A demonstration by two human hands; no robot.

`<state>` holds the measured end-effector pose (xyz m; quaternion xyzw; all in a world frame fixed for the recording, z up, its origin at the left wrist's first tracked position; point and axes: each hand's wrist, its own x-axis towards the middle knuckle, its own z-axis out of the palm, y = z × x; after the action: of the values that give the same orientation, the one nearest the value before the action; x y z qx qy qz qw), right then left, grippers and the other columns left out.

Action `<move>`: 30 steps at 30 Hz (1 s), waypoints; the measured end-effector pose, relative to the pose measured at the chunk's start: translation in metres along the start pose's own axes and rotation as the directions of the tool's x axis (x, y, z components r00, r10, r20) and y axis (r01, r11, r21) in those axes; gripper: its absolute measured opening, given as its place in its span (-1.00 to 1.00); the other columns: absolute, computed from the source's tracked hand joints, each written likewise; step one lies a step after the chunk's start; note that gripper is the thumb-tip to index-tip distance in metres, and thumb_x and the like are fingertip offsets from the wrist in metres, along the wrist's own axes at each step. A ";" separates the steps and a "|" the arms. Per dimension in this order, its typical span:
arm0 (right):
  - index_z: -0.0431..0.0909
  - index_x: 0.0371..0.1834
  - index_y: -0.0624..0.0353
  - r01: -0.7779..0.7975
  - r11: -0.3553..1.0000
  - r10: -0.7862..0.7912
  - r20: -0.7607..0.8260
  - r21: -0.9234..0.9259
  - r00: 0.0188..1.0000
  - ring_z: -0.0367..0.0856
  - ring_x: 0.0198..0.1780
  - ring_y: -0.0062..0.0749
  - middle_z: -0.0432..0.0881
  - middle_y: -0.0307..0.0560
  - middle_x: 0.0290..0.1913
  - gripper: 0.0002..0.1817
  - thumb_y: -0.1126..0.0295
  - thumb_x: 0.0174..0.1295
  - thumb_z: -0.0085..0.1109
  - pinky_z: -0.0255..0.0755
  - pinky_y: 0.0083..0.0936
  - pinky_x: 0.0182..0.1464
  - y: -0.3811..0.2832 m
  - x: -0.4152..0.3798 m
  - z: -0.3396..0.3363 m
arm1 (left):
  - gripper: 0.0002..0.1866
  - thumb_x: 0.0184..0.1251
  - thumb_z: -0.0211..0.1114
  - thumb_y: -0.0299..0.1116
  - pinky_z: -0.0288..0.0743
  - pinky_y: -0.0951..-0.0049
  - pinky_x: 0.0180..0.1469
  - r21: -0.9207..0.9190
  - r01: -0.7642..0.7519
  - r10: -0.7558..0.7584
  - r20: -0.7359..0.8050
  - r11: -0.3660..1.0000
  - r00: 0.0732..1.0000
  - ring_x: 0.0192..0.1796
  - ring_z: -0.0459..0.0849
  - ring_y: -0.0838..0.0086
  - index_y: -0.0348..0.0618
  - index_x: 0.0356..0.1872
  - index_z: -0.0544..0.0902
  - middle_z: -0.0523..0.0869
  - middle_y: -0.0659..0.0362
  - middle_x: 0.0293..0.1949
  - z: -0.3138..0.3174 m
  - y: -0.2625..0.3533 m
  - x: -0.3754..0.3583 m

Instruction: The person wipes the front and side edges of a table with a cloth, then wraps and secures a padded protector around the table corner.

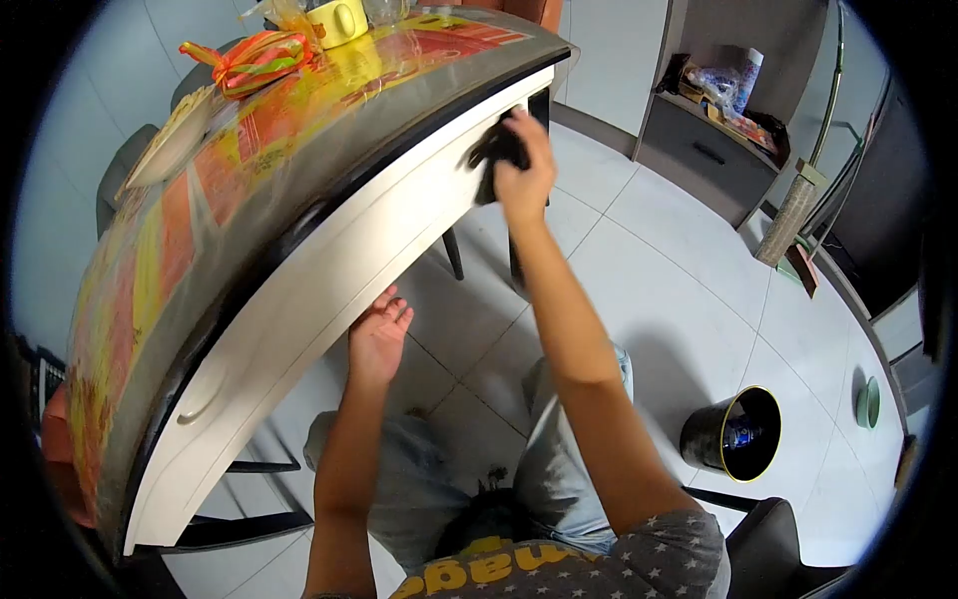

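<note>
Dark crumpled cloth (496,152) in right hand (526,172)

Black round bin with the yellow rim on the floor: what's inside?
Inside the black round bin with yellow rim, one bluish, crumpled plastic item shows through the tilted opening. The wall hides the bottom; anything else there cannot be seen.

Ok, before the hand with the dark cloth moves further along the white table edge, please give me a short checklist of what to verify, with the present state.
1. Right hand grips the dark cloth: ok.
2. Cloth touches the white table edge: ok.
3. Left hand braced under the edge: ok, open palm there.
4. Yellow mug away from the edge: ok.
5. Black bin clear of the legs: ok.
6. Cloth clean: cannot tell.
</note>
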<state>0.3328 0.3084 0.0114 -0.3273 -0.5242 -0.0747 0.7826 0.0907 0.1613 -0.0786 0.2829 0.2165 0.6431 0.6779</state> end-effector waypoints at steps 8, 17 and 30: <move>0.60 -0.23 0.27 -0.069 0.990 0.073 0.027 -0.125 0.997 0.55 0.10 -0.07 0.62 0.05 0.01 -0.60 0.73 -0.24 0.05 0.37 -0.34 0.20 0.015 -0.013 -0.022 | -0.68 0.09 0.06 -0.59 0.36 0.27 0.08 -0.025 0.013 -0.014 -0.044 1.000 0.999 -0.11 0.51 0.41 -0.10 -0.11 0.55 0.58 0.20 -0.05 0.009 0.001 0.003; 0.58 -0.17 0.25 -0.111 0.985 0.125 0.106 -0.133 0.986 0.49 0.12 -0.01 0.53 0.11 0.06 -0.55 0.72 -0.26 0.08 0.35 -0.31 0.19 -0.004 -0.003 -0.018 | -0.65 0.04 0.06 -0.64 0.38 0.32 0.07 -0.079 0.021 -0.027 -0.070 0.997 0.997 -0.12 0.51 0.42 -0.16 -0.11 0.55 0.58 0.22 -0.16 0.014 0.002 0.007; 0.56 0.00 0.22 -0.249 0.968 0.249 -0.006 -0.018 0.968 0.34 0.30 -0.01 0.42 0.14 0.22 -0.40 0.70 -0.28 0.01 0.15 -0.31 0.34 -0.075 -0.084 0.012 | -0.65 0.09 0.05 -0.60 0.39 0.33 0.03 -0.021 0.071 -0.069 0.080 0.997 0.994 -0.08 0.49 0.44 -0.12 -0.07 0.55 0.60 0.20 -0.09 -0.008 0.003 0.007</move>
<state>0.2515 0.2384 -0.0259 -0.3977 -0.4769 0.0187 0.7836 0.0835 0.1691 -0.0826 0.2923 0.1916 0.6098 0.7113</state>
